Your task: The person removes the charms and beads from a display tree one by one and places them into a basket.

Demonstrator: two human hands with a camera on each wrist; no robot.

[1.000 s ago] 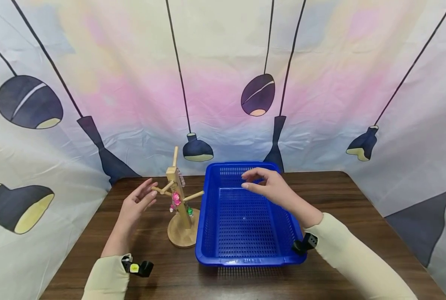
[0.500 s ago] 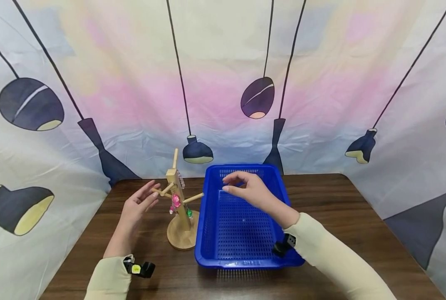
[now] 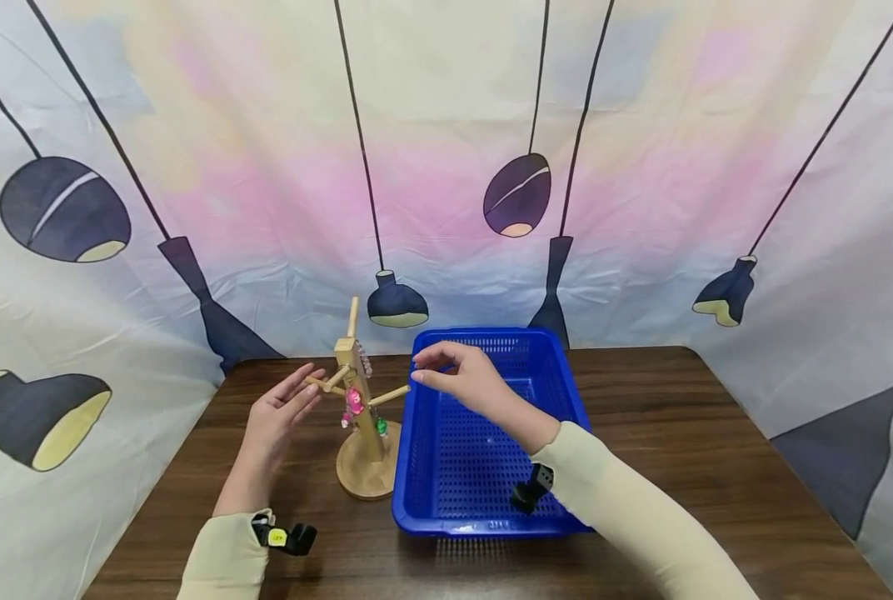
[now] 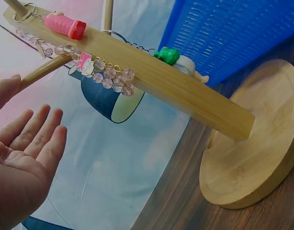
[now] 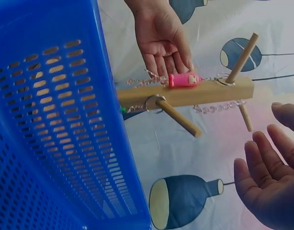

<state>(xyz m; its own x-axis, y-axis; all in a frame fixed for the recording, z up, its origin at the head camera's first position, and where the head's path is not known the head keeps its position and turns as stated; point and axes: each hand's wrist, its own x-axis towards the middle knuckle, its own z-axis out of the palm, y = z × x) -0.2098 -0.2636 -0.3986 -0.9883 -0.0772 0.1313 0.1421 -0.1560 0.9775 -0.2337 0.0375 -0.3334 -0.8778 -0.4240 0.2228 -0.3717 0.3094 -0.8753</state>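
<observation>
A wooden peg stand point(image 3: 372, 442) with a round base stands left of the blue basket. Keychains hang from its pegs: one with a pink figure point(image 3: 354, 402), one with a green-topped charm point(image 3: 381, 426). A pale pink bead strand point(image 4: 108, 77) with a small pink-and-white charm hangs there too. My left hand point(image 3: 270, 421) is at the stand's left side, fingers relaxed, its thumb point(image 4: 7, 91) overlapping a peg's end in the left wrist view. My right hand point(image 3: 472, 385) hovers above the basket's left rim, fingers loosely bent and holding nothing, near the right-hand peg point(image 3: 390, 394).
The blue perforated basket point(image 3: 491, 527) stands on the dark wood table point(image 3: 664, 467), close beside the stand's base. Behind the table hangs a cloth backdrop point(image 3: 446, 192) printed with lamps. Each wrist wears a black camera strap.
My right hand has moved left across the basket, from above its right part to its left rim near the stand. My left hand has stayed almost still beside the pegs.
</observation>
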